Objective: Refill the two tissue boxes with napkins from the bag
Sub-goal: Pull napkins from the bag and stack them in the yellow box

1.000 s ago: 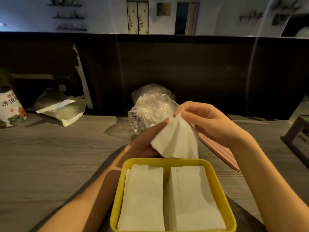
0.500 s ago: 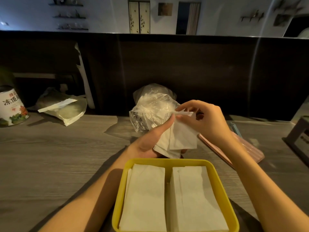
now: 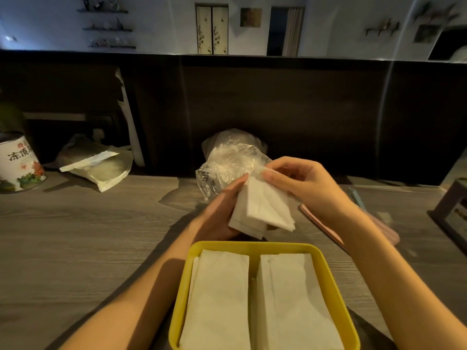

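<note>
Napkins (image 3: 262, 210) held btwn both hands, just above yellow box (image 3: 326, 271).

Dim light. Grey wood-grain worktop (image 3: 75, 236); dark brown panel partition (image 3: 303, 117) at twelve o'clock; pale wall (image 3: 164, 26) beyond, small shelves (image 3: 106, 29) at eleven, doorway (image 3: 285, 34) at one.

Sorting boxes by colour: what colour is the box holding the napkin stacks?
Yellow box, clearest in the head view.
</note>
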{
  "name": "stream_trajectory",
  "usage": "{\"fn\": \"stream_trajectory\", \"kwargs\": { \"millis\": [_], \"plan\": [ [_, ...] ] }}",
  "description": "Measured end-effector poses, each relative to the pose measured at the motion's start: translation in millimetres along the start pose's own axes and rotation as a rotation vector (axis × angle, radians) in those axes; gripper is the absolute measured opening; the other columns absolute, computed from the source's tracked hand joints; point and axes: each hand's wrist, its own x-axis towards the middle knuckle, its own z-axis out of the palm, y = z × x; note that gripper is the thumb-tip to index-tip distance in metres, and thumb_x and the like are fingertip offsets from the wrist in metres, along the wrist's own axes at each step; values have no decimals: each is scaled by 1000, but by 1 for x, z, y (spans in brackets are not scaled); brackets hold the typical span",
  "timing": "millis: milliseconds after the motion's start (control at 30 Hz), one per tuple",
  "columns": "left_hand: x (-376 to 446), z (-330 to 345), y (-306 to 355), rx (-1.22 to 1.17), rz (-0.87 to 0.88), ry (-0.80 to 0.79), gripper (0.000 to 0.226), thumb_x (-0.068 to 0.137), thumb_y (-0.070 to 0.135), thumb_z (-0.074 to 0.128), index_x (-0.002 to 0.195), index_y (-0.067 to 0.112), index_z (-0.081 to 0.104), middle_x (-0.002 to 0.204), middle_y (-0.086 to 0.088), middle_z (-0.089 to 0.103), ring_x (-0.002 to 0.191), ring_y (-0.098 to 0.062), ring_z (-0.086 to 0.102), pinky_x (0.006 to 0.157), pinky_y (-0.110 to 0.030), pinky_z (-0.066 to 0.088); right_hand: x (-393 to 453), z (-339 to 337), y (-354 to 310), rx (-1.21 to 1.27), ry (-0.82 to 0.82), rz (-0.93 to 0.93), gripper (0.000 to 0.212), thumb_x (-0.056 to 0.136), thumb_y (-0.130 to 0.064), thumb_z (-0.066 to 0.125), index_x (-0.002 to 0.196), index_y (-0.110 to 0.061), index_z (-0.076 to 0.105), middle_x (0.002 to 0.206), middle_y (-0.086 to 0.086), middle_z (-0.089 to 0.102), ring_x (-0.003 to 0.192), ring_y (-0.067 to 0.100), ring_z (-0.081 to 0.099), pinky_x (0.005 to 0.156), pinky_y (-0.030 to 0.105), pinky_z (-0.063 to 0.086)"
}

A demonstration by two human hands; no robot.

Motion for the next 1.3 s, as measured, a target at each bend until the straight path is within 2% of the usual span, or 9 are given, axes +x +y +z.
{"fn": "stream_trajectory", "kwargs": {
  "millis": [133, 300, 367, 633, 767, 867, 1000, 1100, 1300],
  "plan": [
    [-3, -1, -4, 61, -49, -66, 82, 88, 77, 41, 140, 15, 54, 131, -25, 62, 117, -42, 62, 104, -56, 46, 4, 13, 19, -307, 168, -92, 18, 90, -39, 72, 102, -27, 75, 93, -12, 70, 89, 1, 67, 64, 20, 58],
    [-9, 1, -5, 314, -2, -67, 36, 94, 42, 64, 125, 24, 58, 97, 1, 78, 88, -13, 75, 77, -32, 60, 9, 6, 25, -404, 285, -146, 24, 94, -41, 67, 112, -27, 74, 102, -17, 70, 97, -1, 64, 77, 16, 55],
    [-9, -2, -4, 388, 7, -58, 34, 94, 34, 66, 125, 22, 59, 100, -2, 78, 89, -15, 75, 77, -32, 60, 9, 2, 26, -436, 253, -99, 21, 95, -40, 66, 111, -29, 75, 98, -19, 69, 94, -4, 64, 74, 13, 54],
    [-5, -5, -6, 378, -20, -78, 48, 94, 28, 69, 135, 6, 54, 120, -22, 68, 97, -30, 66, 97, -49, 52, 9, 0, 29, -323, 335, -102, 13, 95, -32, 69, 103, -26, 77, 93, -14, 72, 91, -2, 66, 74, 16, 56],
    [-8, 0, -4, 286, -47, -38, 42, 98, 37, 61, 130, 10, 58, 104, -13, 75, 85, -22, 73, 78, -39, 59, 8, -9, 19, -137, 561, -144, 14, 99, -25, 65, 110, -20, 73, 100, -10, 72, 97, -1, 67, 84, 22, 58],
    [-11, 5, 0, 63, -88, -65, 68, 96, 64, 44, 135, 10, 56, 116, -18, 68, 90, -25, 67, 83, -41, 55, 6, -14, 7, 18, 416, -57, 17, 100, -29, 62, 111, -23, 73, 100, -9, 74, 100, 7, 69, 83, 26, 60],
    [-3, -1, -1, -125, -47, -32, 66, 101, 61, 33, 133, 8, 57, 107, -21, 70, 84, -33, 69, 75, -44, 58, -1, -8, -3, 185, 22, 9, 26, 98, -29, 59, 113, -13, 73, 102, 0, 75, 97, 16, 72, 74, 24, 58],
    [-3, -2, -2, -88, -100, -113, 79, 99, 65, 38, 149, 5, 37, 116, -24, 62, 90, -36, 69, 73, -46, 58, 2, 3, 5, -12, 52, 11, 18, 96, -32, 64, 107, -21, 74, 100, -6, 74, 100, 9, 70, 84, 28, 59],
    [-2, -1, -5, 43, -75, -96, 83, 89, 79, 37, 132, 13, 62, 121, -23, 67, 98, -33, 67, 92, -46, 51, 6, 17, 26, -470, 236, -66, 16, 95, -35, 68, 108, -27, 72, 99, -10, 69, 82, -3, 64, 59, 9, 51]
  ]
}}
